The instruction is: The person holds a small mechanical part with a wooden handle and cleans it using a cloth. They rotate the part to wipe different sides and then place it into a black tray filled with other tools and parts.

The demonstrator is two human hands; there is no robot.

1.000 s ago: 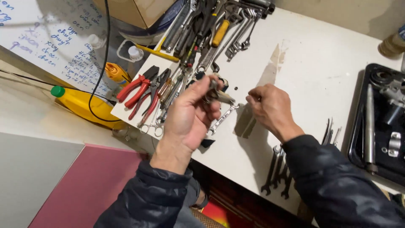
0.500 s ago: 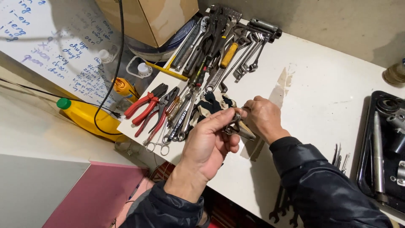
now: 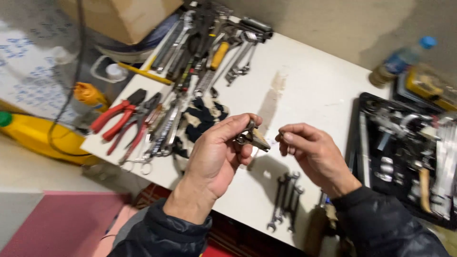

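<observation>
White and stained down its middle, the table (image 3: 309, 90) is carrying everything you are working among, and it is the landmark to steer by. Above its near edge your left hand (image 3: 216, 154) is holding up a small, grey-brown metal fitting with a ring-shaped end (image 3: 250, 138); thumb and fingers (image 3: 233, 124) are closing around it, pinching it from both sides. Your right hand (image 3: 314, 154) is hovering just beside it, over the same near part of the table, with thumb and forefinger pressed together; they may be nipping something tiny, but the blur is hiding it, so I cannot tell.

Judging by the pose, you are fitting or turning a small part at the fitting's end. Keep the left hand's pinch steady and low on the body, so the ring end is staying exposed. Bring the right fingertips in straight, not at a slant. Stay over the table rather than past its edge, so anything dropped is landing on the white top and not on the floor.

Towards the table's far left corner a row of steel spanners and pliers (image 3: 209, 43) is lying; red-handled pliers (image 3: 114, 116) are sitting at its left edge, and a patterned dark-and-cream cloth (image 3: 200, 116) is lying just under your left hand. Small dark spanners (image 3: 285, 197) are resting near the front edge, and a black tray of metal parts (image 3: 404, 152) is occupying the right end.
</observation>
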